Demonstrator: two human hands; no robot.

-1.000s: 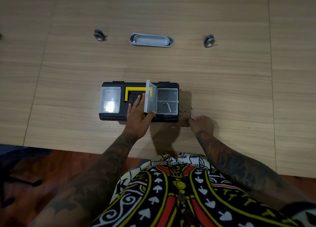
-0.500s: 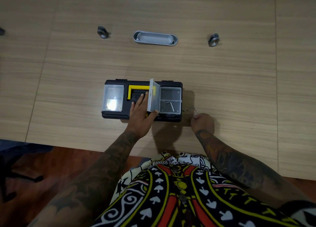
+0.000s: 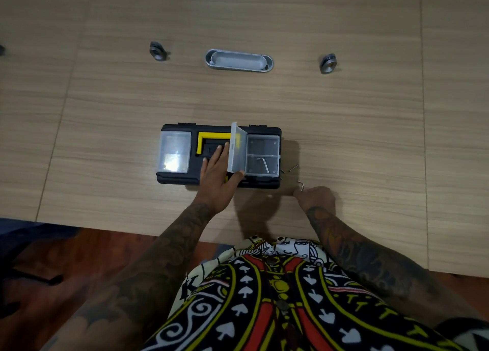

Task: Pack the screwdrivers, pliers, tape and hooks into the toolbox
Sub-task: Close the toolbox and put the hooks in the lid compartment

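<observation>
Now: loading hooks into the toolbox (image 3: 219,156) lid tray, held open.

Propped the clear flap (image 3: 236,149) upright with left hand (image 3: 217,179), fingers straight, thumb on its near corner. Pinched one hook (image 3: 302,184) in right hand (image 3: 315,198), on the desk (image 3: 344,128) just off the box's right end. One hook (image 3: 263,164) already in the near right compartment; more hooks (image 3: 293,167) loose beside the box. Best kept flap steady, lifted over the rim, dropped flat, released only once inside.
</observation>
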